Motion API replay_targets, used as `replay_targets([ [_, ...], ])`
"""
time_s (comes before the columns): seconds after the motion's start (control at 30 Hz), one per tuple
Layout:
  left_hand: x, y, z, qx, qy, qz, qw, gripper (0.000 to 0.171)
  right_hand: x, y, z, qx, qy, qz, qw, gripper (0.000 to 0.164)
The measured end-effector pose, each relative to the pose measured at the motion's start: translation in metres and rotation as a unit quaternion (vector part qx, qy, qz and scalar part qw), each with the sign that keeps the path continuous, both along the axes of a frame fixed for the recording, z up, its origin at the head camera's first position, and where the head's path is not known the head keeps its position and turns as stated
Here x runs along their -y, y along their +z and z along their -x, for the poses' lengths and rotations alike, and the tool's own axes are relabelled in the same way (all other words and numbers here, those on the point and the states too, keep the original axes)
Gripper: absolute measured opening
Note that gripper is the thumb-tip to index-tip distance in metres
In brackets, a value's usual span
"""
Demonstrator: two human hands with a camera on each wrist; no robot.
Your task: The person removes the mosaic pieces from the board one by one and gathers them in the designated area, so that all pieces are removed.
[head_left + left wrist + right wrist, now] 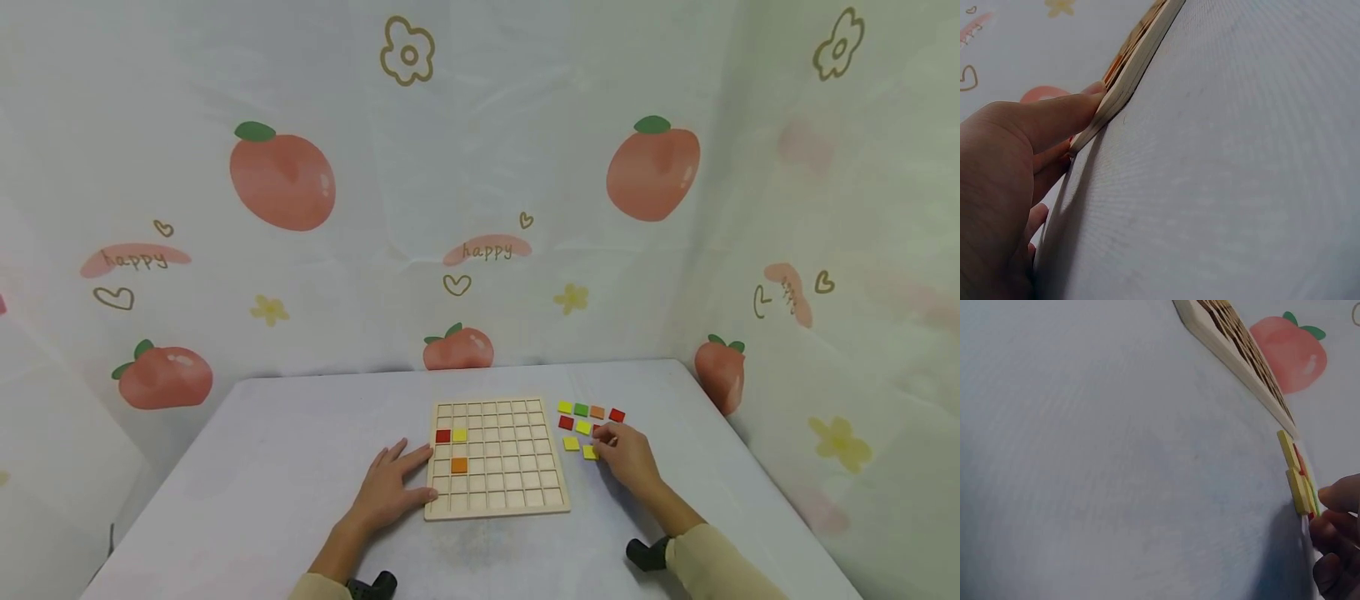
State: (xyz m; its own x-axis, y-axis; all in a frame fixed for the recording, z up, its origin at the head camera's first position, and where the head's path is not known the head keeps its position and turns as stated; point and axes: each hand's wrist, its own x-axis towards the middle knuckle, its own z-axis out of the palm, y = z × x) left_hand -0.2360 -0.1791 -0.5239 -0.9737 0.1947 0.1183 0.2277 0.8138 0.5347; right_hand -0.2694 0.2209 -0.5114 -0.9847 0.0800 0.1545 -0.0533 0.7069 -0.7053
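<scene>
A pale wooden grid board lies on the table. My left hand rests at its left side, fingers spread and touching the edge. In the left wrist view the thumb lies on the board's rim. On the grid are a red tile, a yellow tile and an orange tile. To the right of the board, my right hand is bent over loose tiles. Its fingertips are at a partly covered red tile, beside a yellow tile; whether they pinch one is hidden.
More loose square tiles lie right of the board, among them a green tile, an orange tile and a red tile. A white cloth covers the table. Behind it hangs a fruit-printed curtain.
</scene>
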Motion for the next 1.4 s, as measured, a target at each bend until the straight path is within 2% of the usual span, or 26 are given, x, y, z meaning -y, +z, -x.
replay_targets([
  [0.27, 0.001, 0.000, 0.000, -0.005, -0.003, 0.005, 1.0000, 0.075, 0.013, 0.006, 0.009, -0.023, 0.013, 0.010, 1.000, 0.011],
  [0.4, 0.001, 0.000, 0.000, -0.005, -0.004, 0.003, 1.0000, 0.075, 0.023, 0.008, 0.012, -0.041, 0.024, 0.015, 0.999, 0.008],
  [0.7, 0.001, 0.000, 0.000, -0.005, -0.005, 0.003, 1.0000, 0.075, 0.049, 0.011, 0.016, -0.065, 0.073, 0.017, 0.995, 0.007],
  [1.4, 0.001, 0.000, -0.001, -0.015, -0.008, -0.001, 0.9999, 0.073, 0.119, 0.013, 0.014, -0.059, 0.178, 0.026, 0.982, 0.006],
])
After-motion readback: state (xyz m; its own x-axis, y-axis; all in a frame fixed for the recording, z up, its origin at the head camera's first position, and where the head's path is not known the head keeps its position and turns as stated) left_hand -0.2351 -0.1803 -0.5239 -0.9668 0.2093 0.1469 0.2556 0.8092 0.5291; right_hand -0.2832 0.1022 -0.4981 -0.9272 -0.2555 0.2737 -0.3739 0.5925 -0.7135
